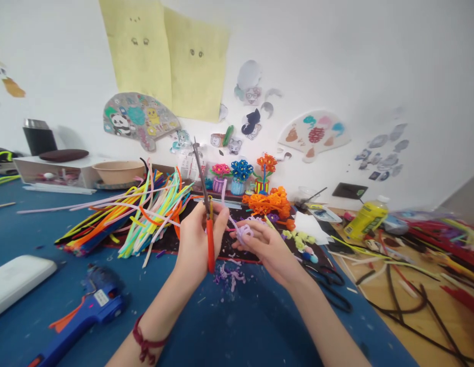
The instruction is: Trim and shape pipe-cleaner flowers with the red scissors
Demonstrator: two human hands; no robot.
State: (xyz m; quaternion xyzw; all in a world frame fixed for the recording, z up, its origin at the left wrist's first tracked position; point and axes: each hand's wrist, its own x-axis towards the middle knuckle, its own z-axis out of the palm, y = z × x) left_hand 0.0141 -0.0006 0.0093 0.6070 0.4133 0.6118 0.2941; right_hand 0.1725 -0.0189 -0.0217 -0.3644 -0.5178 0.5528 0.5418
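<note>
My left hand (pixel 199 239) is closed around scissors (pixel 210 239) with orange-red handles, their blades pointing up. The same hand's thumb and fingertips pinch a light purple pipe cleaner (pixel 224 191), whose free end sticks up. Its other part runs down to a curled purple loop (pixel 244 232), which the fingers of my right hand (pixel 265 247) grip. Purple trimmings (pixel 230 276) lie on the blue table below my hands. Whether the scissor blades touch the pipe cleaner, I cannot tell.
Bundled coloured pipe cleaners (pixel 145 219) lie left of my hands. A blue glue gun (pixel 87 311) and a white case (pixel 19 283) are nearer. Orange pipe-cleaner flowers (pixel 269 203) lie behind. Black scissors (pixel 332 288) and a yellow bottle (pixel 367 216) are to the right.
</note>
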